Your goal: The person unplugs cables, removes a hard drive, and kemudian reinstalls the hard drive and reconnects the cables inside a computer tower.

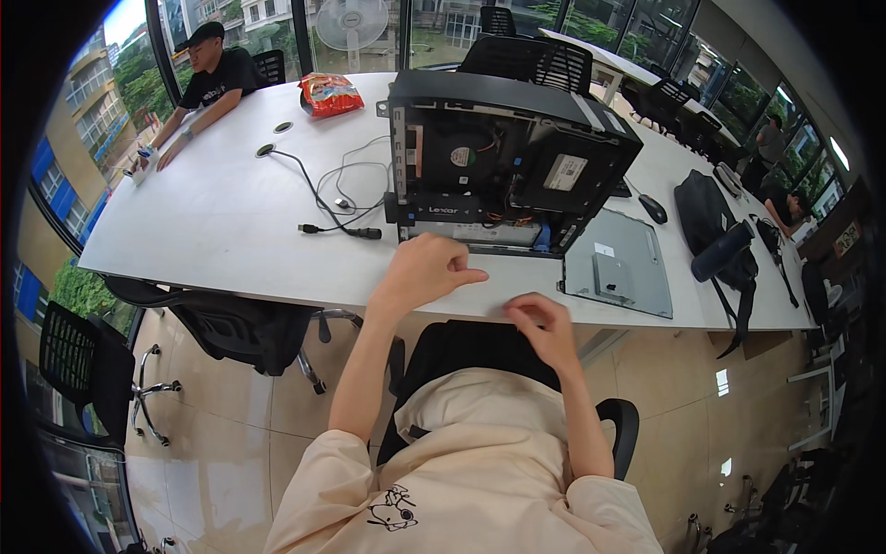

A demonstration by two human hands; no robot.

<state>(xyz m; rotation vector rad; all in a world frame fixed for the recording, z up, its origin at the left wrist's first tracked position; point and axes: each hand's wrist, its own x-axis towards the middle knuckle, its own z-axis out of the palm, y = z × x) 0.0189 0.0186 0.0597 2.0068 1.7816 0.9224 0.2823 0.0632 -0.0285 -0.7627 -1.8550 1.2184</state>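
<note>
An open black computer case point(517, 148) stands on the white table point(166, 231), its inner parts showing, with a small fan, wires and a drive. My left hand point(434, 270) is just in front of the case's lower left edge, its fingers loosely curled and thumb held out, with nothing visible in it. My right hand point(540, 323) hovers at the table's front edge, fingers bent and apart, seemingly empty. A grey metal side panel point(628, 263) lies right of the case. Black cables point(332, 222) with plugs lie to the left.
A red snack bag point(328, 97), a mouse point(652, 208), a black bag point(697, 203) and a dark bottle point(724, 251) are on the table. A person point(212, 74) sits at the far left; others point(784, 208) are at the right. Office chairs point(83, 365) surround the table.
</note>
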